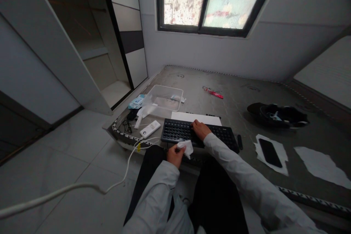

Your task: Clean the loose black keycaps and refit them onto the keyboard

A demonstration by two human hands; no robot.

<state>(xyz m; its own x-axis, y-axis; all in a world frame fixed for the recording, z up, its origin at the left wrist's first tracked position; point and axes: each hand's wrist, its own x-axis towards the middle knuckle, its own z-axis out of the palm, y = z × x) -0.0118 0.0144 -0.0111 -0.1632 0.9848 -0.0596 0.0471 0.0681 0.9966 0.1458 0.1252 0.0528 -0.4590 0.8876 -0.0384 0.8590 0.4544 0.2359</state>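
Observation:
My left hand (175,156) is closed on a crumpled white tissue (187,148), held just in front of the near edge of a black keyboard (175,130). The keyboard lies across a grey mattress-like surface (233,95), close to its front edge. Over the keyboard's middle, my right hand (201,129) touches the keys near the far rows with its fingers drawn together. Whether anything small sits between those fingertips is hidden. Behind the keyboard a flat white sheet or box (196,117) shows partly.
Left of the keyboard are a white power strip (150,129) with its cable, and a clear plastic box (164,97). To the right lie a small black stick (240,142), a phone (270,152) on tissue, another tissue (323,166) and a black shoe (279,117). A red item (214,92) lies farther back.

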